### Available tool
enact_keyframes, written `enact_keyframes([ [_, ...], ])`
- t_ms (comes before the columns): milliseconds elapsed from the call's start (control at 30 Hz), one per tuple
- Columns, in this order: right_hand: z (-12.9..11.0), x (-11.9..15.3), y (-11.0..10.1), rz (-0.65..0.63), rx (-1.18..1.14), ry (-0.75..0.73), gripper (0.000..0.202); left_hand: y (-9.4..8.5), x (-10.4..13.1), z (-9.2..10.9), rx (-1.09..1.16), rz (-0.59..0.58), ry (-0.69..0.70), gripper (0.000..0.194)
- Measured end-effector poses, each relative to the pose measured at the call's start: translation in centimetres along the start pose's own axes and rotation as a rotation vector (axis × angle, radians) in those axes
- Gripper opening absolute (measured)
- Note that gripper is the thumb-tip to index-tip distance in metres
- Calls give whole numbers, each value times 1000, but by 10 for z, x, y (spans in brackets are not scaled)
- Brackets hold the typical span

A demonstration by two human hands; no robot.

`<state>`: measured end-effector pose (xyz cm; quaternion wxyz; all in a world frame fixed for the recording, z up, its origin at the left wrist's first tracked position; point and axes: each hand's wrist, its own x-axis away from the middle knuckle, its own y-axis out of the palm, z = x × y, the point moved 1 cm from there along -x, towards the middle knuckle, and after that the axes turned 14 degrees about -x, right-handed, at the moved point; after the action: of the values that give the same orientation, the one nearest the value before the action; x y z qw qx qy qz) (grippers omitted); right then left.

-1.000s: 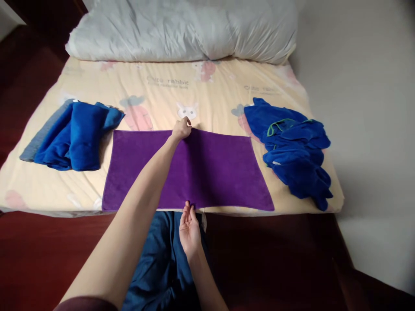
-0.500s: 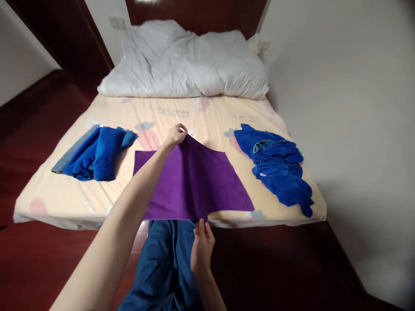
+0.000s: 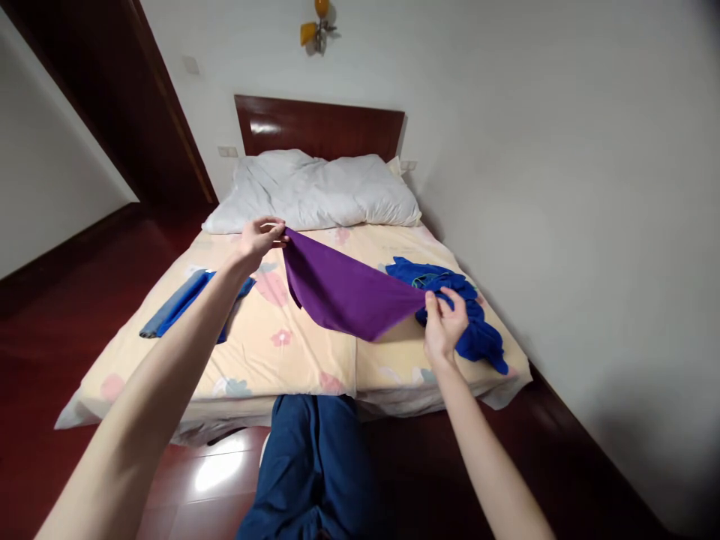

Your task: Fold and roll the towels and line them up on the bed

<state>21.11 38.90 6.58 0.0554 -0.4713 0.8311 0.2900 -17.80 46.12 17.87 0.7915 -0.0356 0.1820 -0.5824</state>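
Observation:
A purple cloth (image 3: 349,289) hangs stretched in the air over the bed, folded over along its upper edge, with its lower part drooping. My left hand (image 3: 264,238) pinches its upper left end, fingertips closed on the fabric. At the right end my right hand (image 3: 445,321) grips the cloth between thumb and fingers, lower and nearer to me. Behind my right hand lies a crumpled blue cloth bundle (image 3: 478,337) with a green cord. Past my left forearm rests a folded blue cloth (image 3: 183,300), partly hidden by the arm.
The bed's patterned sheet (image 3: 281,367) spreads beneath the cloth. A grey-white quilt (image 3: 320,191) lies against the dark wooden headboard (image 3: 326,124). A wall (image 3: 562,187) runs along the right side, and reddish floor (image 3: 73,322) shows at the left.
The purple cloth has been lifted off the sheet and stretched sideways. My right hand has swung up and to the right, my left hand leftward. The view has tilted upward.

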Motion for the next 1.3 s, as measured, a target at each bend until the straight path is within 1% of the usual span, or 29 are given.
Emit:
enact_keyframes([
  [67,-15,-24,11,-88,8,-74,59,-18,14,12,0,11,38,25],
  [133,-31,-40,21,-165,8,-118,55,-33,29,22,-22,30,72,30],
  [200,-47,-48,27,-208,-11,-136,52,-47,46,27,-61,52,95,37],
  [267,-61,-50,28,-229,-30,-118,51,-60,68,29,-107,61,103,43],
  [367,-81,-42,16,-260,-28,-7,50,-82,109,28,-184,47,84,48],
  [433,-93,-33,2,-300,-5,127,48,-96,139,28,-227,15,32,48],
  [500,-103,-24,-13,-340,37,278,46,-106,167,28,-239,-43,-61,49],
  [567,-108,-18,-24,-344,76,390,46,-111,187,26,-217,-105,-166,49],
  [633,-105,-18,-26,-342,87,465,47,-111,194,21,-181,-138,-250,49],
  [700,-95,-22,-20,-360,74,529,45,-108,187,11,-138,-147,-311,50],
  [767,-78,-30,-6,-383,53,598,41,-103,170,-2,-83,-142,-354,51],
  [867,-45,-46,21,-366,54,689,35,-90,134,-22,-19,-139,-380,48],
  [967,-14,-67,51,-342,41,700,28,-78,93,-30,-5,-111,-349,43],
  [1067,5,-87,77,-349,-8,603,25,-72,56,-25,-28,-28,-241,44],
  [1133,9,-98,88,-357,-56,503,29,-72,40,-16,-80,-7,-103,51],
  [1200,11,-104,91,-368,-109,384,38,-74,35,-9,-184,-11,59,59],
  [1267,13,-102,85,-384,-126,272,46,-77,42,-9,-308,4,184,63],
  [1300,15,-99,79,-392,-117,230,49,-79,50,-13,-365,23,218,62],
])
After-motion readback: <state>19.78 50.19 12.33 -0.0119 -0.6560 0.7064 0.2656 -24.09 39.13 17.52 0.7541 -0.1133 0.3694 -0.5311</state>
